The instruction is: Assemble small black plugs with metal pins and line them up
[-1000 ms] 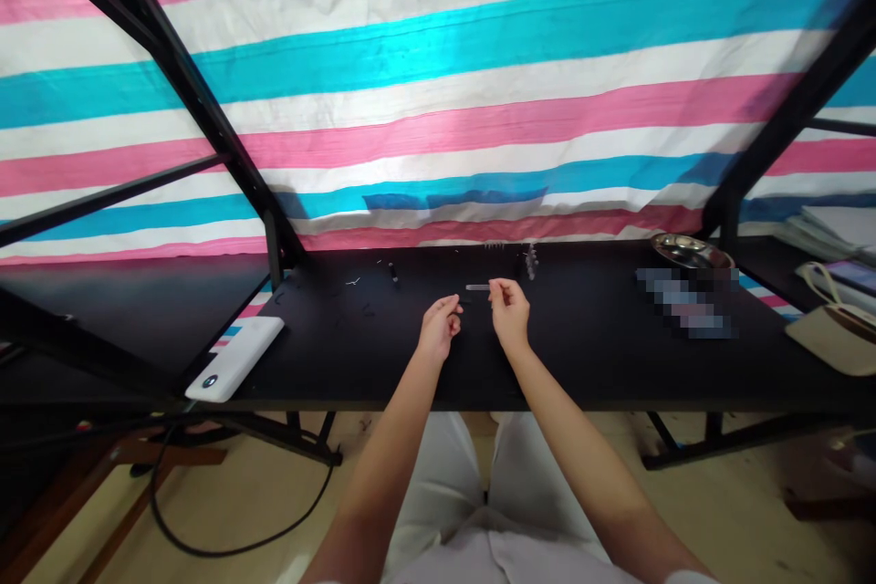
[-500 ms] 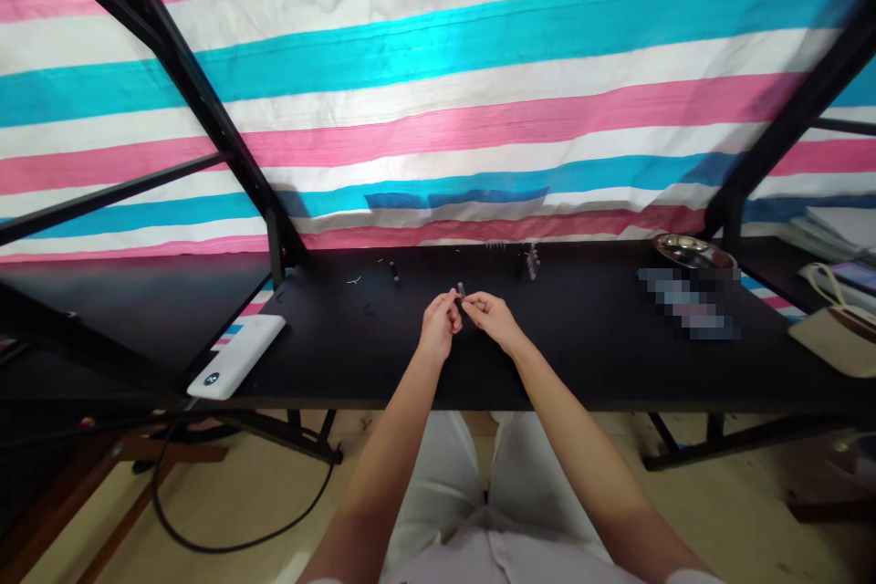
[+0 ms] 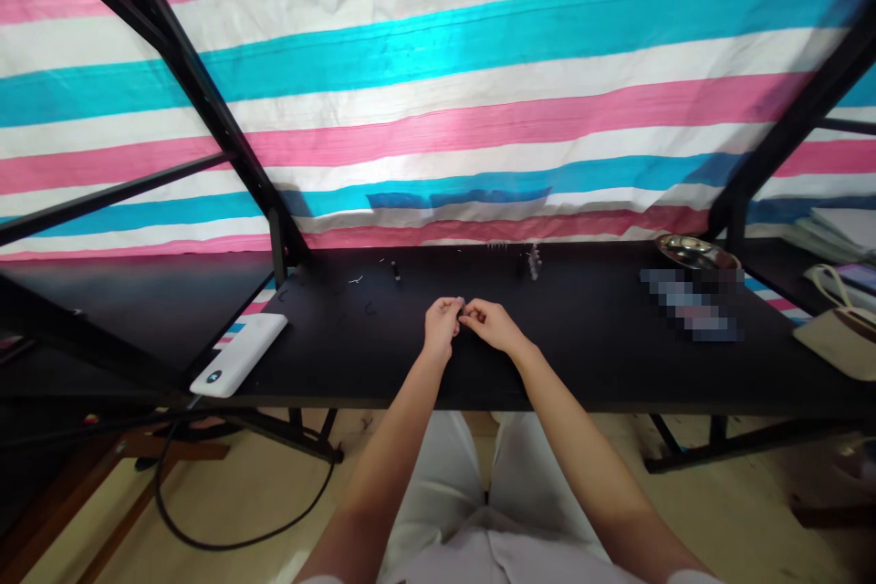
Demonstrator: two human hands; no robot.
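Over the middle of the black table (image 3: pixel 589 356), my left hand (image 3: pixel 442 326) and my right hand (image 3: pixel 491 326) meet at the fingertips. Both are closed in a pinch around a small dark piece (image 3: pixel 461 311). Fingers cover most of it, so its kind cannot be made out. Beyond my left hand stands a small black piece with a light end (image 3: pixel 395 271). Thin white bits (image 3: pixel 356 279) lie to its left. Further right, a cluster of small grey pieces (image 3: pixel 534 262) stands near the back edge, with a row of tiny pale pieces (image 3: pixel 497 245) beside it.
A white power bank (image 3: pixel 239 356) with a cable lies at the table's left end. At the right are a shiny metal dish (image 3: pixel 698 252), a blurred-out object (image 3: pixel 691 306) and a beige bag (image 3: pixel 839 338). Black frame bars and a striped sheet (image 3: pixel 479 128) rise behind.
The small piece stuck up above my fingertips with a grey end; now it is mostly covered by them. My left fingers have curled over it, and both hands sit slightly lower.
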